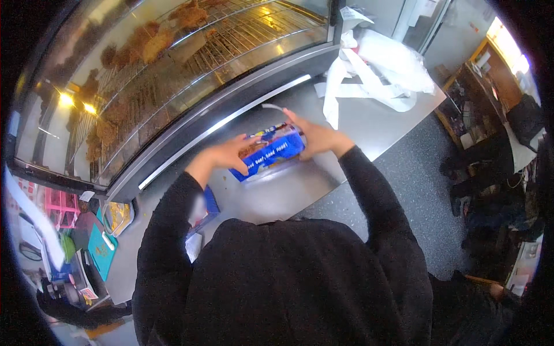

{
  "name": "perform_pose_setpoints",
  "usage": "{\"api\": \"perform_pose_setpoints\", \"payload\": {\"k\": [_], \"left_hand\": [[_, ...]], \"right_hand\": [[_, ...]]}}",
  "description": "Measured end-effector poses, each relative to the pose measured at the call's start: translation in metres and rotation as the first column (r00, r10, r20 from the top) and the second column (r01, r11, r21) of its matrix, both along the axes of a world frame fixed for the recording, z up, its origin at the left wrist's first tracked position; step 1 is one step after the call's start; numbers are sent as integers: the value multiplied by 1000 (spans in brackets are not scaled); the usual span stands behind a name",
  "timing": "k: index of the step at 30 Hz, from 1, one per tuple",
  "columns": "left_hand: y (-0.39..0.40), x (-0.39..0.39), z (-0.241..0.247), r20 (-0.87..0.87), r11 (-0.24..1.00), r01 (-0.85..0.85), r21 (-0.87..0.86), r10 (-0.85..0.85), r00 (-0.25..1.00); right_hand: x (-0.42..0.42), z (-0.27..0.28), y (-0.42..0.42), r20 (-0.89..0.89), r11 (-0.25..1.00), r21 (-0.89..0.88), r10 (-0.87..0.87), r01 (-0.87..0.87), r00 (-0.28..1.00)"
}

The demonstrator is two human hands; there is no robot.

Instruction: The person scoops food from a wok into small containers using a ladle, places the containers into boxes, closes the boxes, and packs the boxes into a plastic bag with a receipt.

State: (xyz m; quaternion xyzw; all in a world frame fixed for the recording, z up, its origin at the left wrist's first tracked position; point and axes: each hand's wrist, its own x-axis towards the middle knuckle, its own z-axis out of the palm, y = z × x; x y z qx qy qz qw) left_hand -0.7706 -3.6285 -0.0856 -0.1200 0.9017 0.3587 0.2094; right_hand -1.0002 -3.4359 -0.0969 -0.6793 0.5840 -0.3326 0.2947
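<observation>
My left hand (228,155) grips the left end of a blue printed cardboard food carton (277,149), and its thumb lies over the near side. On the right end of the same carton are the spread fingers of my right hand (318,137). The carton bears writing and food pictures, and it is over the stainless steel counter (277,197). Whether its underside touches the metal is hard to tell. Beyond my right fingertips a pale curved strip (272,107) shows. A second blue carton (211,203) is partly hidden by my left sleeve.
A glass-fronted food cabinet (207,86) holds browned, crumbed food (158,43) on wire racks. Loose white paper strips (333,97) and a plastic bag (391,56) lie at the counter's far right. A teal cutting board (102,251) is left. Another person's hand (496,292) shows lower right.
</observation>
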Motion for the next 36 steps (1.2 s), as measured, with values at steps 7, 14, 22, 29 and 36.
{"api": "perform_pose_setpoints", "payload": {"k": [7, 14, 22, 29, 36], "left_hand": [[30, 12, 14, 60, 991, 58, -124, -51, 997], [104, 32, 27, 28, 878, -49, -477, 71, 997], [128, 59, -1, -362, 648, -208, -732, -112, 925], [104, 66, -1, -566, 704, -236, -669, -277, 777], [79, 74, -24, -583, 741, -223, -634, -267, 767]], "right_hand": [[18, -8, 26, 32, 1000, -10, -17, 17, 999], [41, -9, 44, -165, 995, -50, -93, 86, 982], [53, -23, 52, -399, 931, -365, -162, 6, 903], [43, -50, 48, -327, 871, -491, -202, 16, 923], [28, -38, 45, -404, 898, -437, -133, -62, 905]]}}
